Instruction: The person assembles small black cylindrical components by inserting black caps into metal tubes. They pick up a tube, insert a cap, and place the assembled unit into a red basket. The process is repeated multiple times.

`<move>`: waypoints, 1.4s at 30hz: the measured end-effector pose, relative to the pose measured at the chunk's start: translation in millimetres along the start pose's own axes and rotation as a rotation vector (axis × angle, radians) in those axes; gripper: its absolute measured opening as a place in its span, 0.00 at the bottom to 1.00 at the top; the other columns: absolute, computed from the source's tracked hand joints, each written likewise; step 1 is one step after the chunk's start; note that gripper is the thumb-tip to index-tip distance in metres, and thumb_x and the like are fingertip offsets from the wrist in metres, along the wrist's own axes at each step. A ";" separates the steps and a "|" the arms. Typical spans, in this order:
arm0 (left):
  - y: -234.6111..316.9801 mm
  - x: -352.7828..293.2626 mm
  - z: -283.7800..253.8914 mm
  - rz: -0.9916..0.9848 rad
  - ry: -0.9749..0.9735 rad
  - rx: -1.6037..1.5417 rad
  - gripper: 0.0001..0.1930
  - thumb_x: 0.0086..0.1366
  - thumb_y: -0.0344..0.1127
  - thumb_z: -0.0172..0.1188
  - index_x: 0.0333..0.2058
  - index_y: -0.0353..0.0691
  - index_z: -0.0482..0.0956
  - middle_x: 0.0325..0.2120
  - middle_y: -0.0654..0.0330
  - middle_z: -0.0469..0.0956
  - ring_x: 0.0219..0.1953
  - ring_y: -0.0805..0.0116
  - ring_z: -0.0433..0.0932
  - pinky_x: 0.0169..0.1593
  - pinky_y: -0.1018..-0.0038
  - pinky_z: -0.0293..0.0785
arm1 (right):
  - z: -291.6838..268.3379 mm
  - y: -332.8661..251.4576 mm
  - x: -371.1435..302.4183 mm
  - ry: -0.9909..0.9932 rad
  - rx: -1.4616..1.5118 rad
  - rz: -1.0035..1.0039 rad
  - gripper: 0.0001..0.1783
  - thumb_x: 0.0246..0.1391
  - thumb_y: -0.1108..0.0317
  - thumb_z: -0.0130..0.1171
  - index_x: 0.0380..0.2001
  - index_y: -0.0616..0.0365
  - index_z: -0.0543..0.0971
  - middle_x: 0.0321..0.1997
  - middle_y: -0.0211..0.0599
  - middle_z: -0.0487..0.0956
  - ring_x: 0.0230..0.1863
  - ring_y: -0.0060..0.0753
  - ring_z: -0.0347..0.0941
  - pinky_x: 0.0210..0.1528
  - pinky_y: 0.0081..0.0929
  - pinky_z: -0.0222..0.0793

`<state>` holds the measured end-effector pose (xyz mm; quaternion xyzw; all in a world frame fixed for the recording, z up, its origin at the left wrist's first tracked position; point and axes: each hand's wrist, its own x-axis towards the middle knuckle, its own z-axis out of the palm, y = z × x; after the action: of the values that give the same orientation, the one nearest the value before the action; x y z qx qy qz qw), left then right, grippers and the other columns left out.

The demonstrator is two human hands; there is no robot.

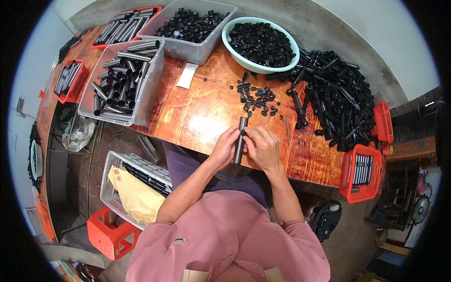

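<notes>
A dark, shiny metal tube (239,152) stands lengthwise between my hands at the table's near edge. My left hand (224,148) is closed round its left side. My right hand (264,146) pinches at its right side, where a small black piece seems to sit against the tube; its exact shape is hidden by the fingers. Just beyond the tube, small black plastic caps (260,99) lie scattered on the wooden table (197,127). To the right of them lies a thin metal rod (288,129).
A pale green basin (261,69) and a clear bin (199,51) hold black parts. Metal tubes fill another clear bin (152,89). Black assembled parts (338,98) are heaped at right, by a red basket (347,181). A white crate (110,188) and red stool (105,235) stand lower left.
</notes>
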<state>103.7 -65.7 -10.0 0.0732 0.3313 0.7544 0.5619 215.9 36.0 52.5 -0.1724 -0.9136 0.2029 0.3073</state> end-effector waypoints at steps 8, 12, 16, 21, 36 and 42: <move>2.2 -5.1 9.0 0.024 0.102 0.229 0.14 0.78 0.41 0.49 0.47 0.36 0.75 0.30 0.62 0.77 0.25 0.75 0.76 0.29 0.79 0.76 | 10.7 -7.4 -6.0 0.040 0.185 0.084 0.11 0.52 0.73 0.68 0.40 0.61 0.83 0.32 0.41 0.81 0.28 0.39 0.82 0.31 0.33 0.76; -17.9 5.6 -7.0 0.069 0.172 0.456 0.17 0.77 0.45 0.46 0.44 0.38 0.77 0.32 0.62 0.77 0.29 0.74 0.76 0.32 0.75 0.74 | 12.9 -3.7 -16.6 0.014 0.302 0.247 0.12 0.53 0.73 0.66 0.42 0.61 0.82 0.36 0.40 0.81 0.31 0.35 0.82 0.34 0.31 0.77; -0.2 -0.4 21.4 -0.097 0.270 0.457 0.20 0.76 0.50 0.48 0.43 0.38 0.81 0.32 0.63 0.79 0.25 0.76 0.77 0.25 0.79 0.72 | 12.5 8.3 -20.3 -0.041 0.430 0.297 0.14 0.53 0.69 0.66 0.43 0.59 0.81 0.40 0.41 0.81 0.40 0.41 0.82 0.44 0.34 0.78; 6.6 -2.5 22.0 -0.183 0.015 0.171 0.24 0.78 0.56 0.42 0.42 0.41 0.76 0.15 0.67 0.71 0.13 0.72 0.69 0.18 0.76 0.65 | 8.7 18.8 -22.6 -0.029 0.546 0.357 0.14 0.52 0.67 0.63 0.42 0.58 0.82 0.39 0.39 0.80 0.41 0.41 0.80 0.44 0.37 0.75; -2.0 21.1 -5.3 -0.127 0.054 0.184 0.22 0.78 0.51 0.47 0.53 0.37 0.72 0.28 0.63 0.76 0.21 0.76 0.71 0.24 0.80 0.72 | 21.0 37.8 -44.6 0.001 0.511 0.448 0.12 0.56 0.64 0.59 0.41 0.55 0.83 0.37 0.38 0.83 0.37 0.39 0.82 0.40 0.37 0.76; -7.5 10.5 20.3 -0.076 0.096 0.282 0.21 0.79 0.50 0.44 0.50 0.37 0.73 0.31 0.64 0.78 0.25 0.78 0.74 0.25 0.84 0.71 | 26.5 43.6 -44.6 -0.017 0.613 0.512 0.12 0.57 0.63 0.57 0.40 0.56 0.84 0.37 0.38 0.85 0.39 0.43 0.82 0.42 0.40 0.76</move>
<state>115.7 -46.7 -1.4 0.1027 0.4628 0.6814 0.5576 241.0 46.8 -9.5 -0.2933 -0.7407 0.5374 0.2765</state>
